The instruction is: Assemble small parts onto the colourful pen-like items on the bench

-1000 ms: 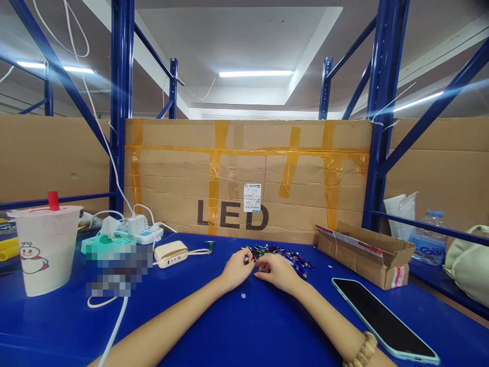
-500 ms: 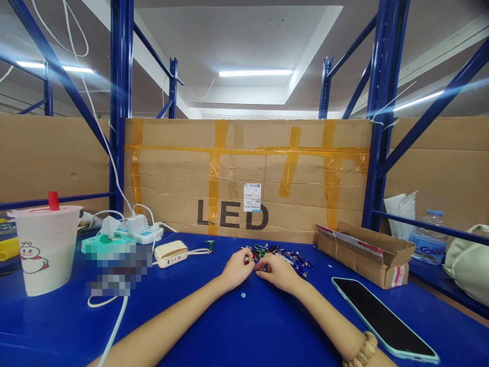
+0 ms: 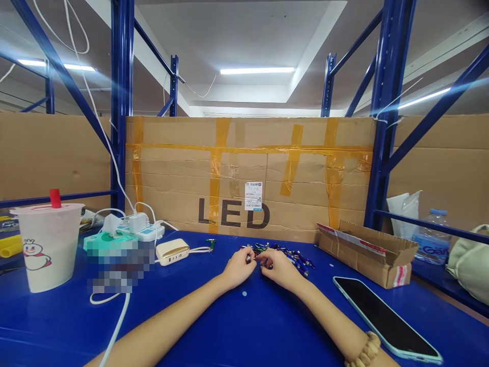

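Observation:
Both my hands rest on the blue table at the near edge of a loose pile of small coloured metal clips with dark blue cords (image 3: 284,253). My left hand (image 3: 237,268) pinches a small metal clip (image 3: 248,259) between its fingertips. Close beside it, my right hand (image 3: 280,268) has its fingers curled around a small dark item (image 3: 269,265), partly hidden by the fingers. A single green clip (image 3: 211,244) lies apart, to the left of the pile. My right wrist wears a wooden bead bracelet (image 3: 367,350).
A black-screened phone (image 3: 385,318) lies at the right, beside an open cardboard box (image 3: 369,259). Left of my hands stand a cream power bank (image 3: 172,252), a power strip (image 3: 142,233), and a white cup with a red straw (image 3: 48,247). A pixelated patch (image 3: 118,267) hides part of the table.
My right fingertips have shifted slightly right, away from my left hand. The whole view has moved a little. The pile looks unchanged.

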### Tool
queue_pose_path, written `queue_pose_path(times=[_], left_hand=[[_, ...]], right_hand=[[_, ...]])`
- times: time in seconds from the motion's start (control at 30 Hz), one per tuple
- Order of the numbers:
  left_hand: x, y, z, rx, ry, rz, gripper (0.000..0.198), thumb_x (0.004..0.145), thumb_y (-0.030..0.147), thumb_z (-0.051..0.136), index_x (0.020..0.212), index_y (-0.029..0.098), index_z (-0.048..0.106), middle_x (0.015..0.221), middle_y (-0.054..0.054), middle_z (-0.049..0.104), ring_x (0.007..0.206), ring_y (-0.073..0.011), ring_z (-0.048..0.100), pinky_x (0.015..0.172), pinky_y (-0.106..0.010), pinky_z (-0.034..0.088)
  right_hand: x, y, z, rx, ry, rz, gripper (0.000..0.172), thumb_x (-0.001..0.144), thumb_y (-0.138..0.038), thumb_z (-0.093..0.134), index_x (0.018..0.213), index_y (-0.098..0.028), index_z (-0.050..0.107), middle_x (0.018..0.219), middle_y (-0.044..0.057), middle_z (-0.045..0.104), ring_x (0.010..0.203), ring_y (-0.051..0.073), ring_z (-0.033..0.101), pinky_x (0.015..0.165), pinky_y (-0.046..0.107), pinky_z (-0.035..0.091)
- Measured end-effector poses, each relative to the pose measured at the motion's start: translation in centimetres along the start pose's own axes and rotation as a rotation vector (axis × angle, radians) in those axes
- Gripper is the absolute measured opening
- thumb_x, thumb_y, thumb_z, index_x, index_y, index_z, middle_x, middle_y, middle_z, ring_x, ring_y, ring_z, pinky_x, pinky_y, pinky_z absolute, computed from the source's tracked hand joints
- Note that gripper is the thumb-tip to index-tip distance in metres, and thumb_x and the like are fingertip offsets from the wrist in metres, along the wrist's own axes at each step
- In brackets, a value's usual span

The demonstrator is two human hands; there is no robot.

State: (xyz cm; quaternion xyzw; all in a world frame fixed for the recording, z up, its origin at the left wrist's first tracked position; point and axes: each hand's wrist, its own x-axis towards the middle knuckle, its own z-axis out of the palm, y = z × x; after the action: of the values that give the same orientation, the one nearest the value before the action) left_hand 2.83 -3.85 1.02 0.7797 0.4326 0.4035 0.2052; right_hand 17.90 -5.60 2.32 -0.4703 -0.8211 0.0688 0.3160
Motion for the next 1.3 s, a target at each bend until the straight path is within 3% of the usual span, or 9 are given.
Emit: queue_pose_path(times=[0.17, 0.4, 0.7, 1.03, 1.3], left_hand=[[-0.03, 0.01, -0.01, 0.013, -0.010, 0.001, 0.008, 0.063, 0.009, 0.043, 0.063, 0.017, 0.041, 0.060, 0.006, 0.044, 0.056, -0.0085, 0.039, 0.056, -0.020, 0.028], [0.01, -0.17, 0.06, 0.031, -0.016, 0.014, 0.007, 0.063, 0.011, 0.043, 0.063, 0.017, 0.042, 0.059, 0.006, 0.044, 0.054, -0.0082, 0.038, 0.054, -0.019, 0.029], [0.06, -0.19, 0.04, 0.045, -0.018, 0.026, 0.006, 0.063, 0.012, 0.044, 0.062, 0.017, 0.043, 0.058, 0.006, 0.045, 0.055, -0.0085, 0.039, 0.055, -0.020, 0.029], [-0.06, -0.07, -0.09, 0.063, -0.030, 0.020, 0.005, 0.064, 0.013, 0.043, 0.064, 0.017, 0.045, 0.059, 0.005, 0.046, 0.055, -0.0088, 0.040, 0.054, -0.020, 0.029], [-0.12, 0.02, -0.06, 0.061, -0.025, 0.034, 0.005, 0.064, 0.013, 0.043, 0.064, 0.018, 0.043, 0.057, 0.005, 0.044, 0.055, -0.0088, 0.039, 0.056, -0.020, 0.031]], right_hand=[[0.14, 0.11, 0.07, 0.022, 0.024, -0.014, 0.034, 0.057, -0.004, 0.047, 0.084, -0.014, 0.066, 0.080, 0.005, 0.060, 0.058, 0.010, 0.052, 0.058, 0.022, 0.043], [0.47, 0.26, 0.00, 0.034, 0.091, 0.072, 0.026, 0.059, -0.006, 0.050, 0.078, -0.013, 0.065, 0.078, 0.005, 0.059, 0.052, 0.008, 0.052, 0.054, 0.021, 0.044], [0.56, 0.79, 0.04, 0.064, 0.106, 0.026, 0.027, 0.058, -0.009, 0.058, 0.084, -0.014, 0.065, 0.070, 0.004, 0.062, 0.064, 0.014, 0.057, 0.063, 0.025, 0.047], [0.82, 0.83, 0.16, 0.127, 0.088, 0.010, 0.021, 0.058, -0.012, 0.062, 0.079, -0.014, 0.064, 0.066, 0.003, 0.063, 0.057, 0.012, 0.057, 0.058, 0.024, 0.048], [0.72, 0.82, 0.02, 0.121, 0.094, 0.059, 0.033, 0.056, 0.000, 0.054, 0.084, -0.014, 0.063, 0.077, 0.004, 0.062, 0.062, 0.012, 0.058, 0.055, 0.022, 0.046]])
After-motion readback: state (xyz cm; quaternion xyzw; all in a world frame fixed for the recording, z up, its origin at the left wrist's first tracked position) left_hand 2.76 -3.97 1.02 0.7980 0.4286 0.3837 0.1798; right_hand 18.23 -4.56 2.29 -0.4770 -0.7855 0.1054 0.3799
